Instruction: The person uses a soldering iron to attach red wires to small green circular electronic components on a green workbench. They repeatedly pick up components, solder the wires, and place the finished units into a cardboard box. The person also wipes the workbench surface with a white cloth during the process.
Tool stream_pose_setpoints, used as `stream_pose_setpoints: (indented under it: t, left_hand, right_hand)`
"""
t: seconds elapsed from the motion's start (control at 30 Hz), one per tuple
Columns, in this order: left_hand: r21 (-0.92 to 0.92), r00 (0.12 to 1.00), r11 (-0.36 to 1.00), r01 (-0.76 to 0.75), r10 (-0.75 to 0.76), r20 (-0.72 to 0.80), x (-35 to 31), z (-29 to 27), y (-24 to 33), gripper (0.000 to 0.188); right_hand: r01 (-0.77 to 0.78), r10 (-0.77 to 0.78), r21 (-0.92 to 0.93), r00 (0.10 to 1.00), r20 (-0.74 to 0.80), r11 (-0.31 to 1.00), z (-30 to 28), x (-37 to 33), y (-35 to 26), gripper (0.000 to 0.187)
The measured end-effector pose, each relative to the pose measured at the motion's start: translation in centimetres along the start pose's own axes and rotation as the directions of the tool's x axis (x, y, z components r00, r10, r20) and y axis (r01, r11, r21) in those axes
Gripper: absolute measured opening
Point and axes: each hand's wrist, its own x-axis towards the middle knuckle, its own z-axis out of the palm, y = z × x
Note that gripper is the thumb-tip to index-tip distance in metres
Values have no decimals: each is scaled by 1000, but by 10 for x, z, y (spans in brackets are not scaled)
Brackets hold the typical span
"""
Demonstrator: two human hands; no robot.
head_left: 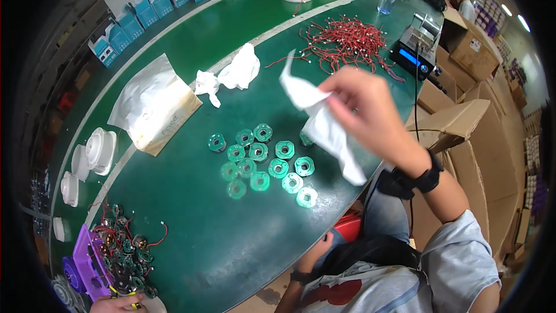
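My right hand (pixel 370 110) is raised over the green table (pixel 202 243) and pinches a crumpled white plastic bag (pixel 327 130) that hangs down from the fingers. Below and left of it, several small green ring-shaped parts (pixel 260 165) lie loose in a cluster on the table. A black band sits on that wrist. My left hand (pixel 320 247) is low at the table's near edge, by a red object (pixel 349 227), mostly hidden; whether it grips anything does not show.
A tangle of red wires (pixel 347 40) and a dark device with a blue display (pixel 414 55) lie beyond. Crumpled white bags (pixel 231 72), a flat white pouch (pixel 153 107), teal boxes (pixel 145 11), white round housings (pixel 98 150), a purple tray (pixel 87 261), cardboard boxes (pixel 457 122). Another person's hand (pixel 116 304) at bottom left.
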Motion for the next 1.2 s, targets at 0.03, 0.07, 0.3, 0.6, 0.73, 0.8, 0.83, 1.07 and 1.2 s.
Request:
stream_pose_setpoints:
  t: [0.03, 0.07, 0.3, 0.6, 0.73, 0.8, 0.83, 1.07, 1.2]
  left_hand:
    - [-35, 1000, 999, -13, 12, -4, 0, 0, 1, 15]
    - [-61, 999, 997, -39, 37, -33, 2, 0, 2, 15]
    - [-112, 996, 992, -59, 51, -73, 6, -8, 8, 14]
    - [-111, 1000, 994, -16, 18, 12, -4, -1, 0, 17]
    - [-45, 998, 999, -27, 29, 53, -3, 0, -1, 21]
    - [-38, 996, 996, -76, 74, -39, 0, 1, -1, 23]
    - [-51, 995, 994, -94, 91, -50, 2, 1, 0, 23]
    - [4, 971, 982, -191, 189, -148, 3, -6, 4, 28]
    - [-130, 986, 983, -134, 119, -112, 3, -12, 12, 30]
  right_hand:
    - [-40, 43, -102, 999, 33, 994, -10, 4, 7, 13]
    - [11, -4, -173, 999, 43, 985, -18, 8, 14, 13]
    - [131, 5, -570, 973, 231, 811, 26, 8, 55, 5]
    - [-260, 199, 141, 917, 346, 955, 26, 15, 10, 13]
    - [-190, 152, 198, 970, 191, 962, 2, 17, -11, 12]
    - [-156, 148, 10, 954, 261, 988, -1, 8, -16, 12]
    - [-101, 86, 37, 951, 296, 994, 4, 2, -17, 12]
    - [-252, 68, 281, 843, 533, 926, 23, -36, -25, 22]
    - [158, -167, 55, 907, 387, 986, 32, -43, -30, 36]
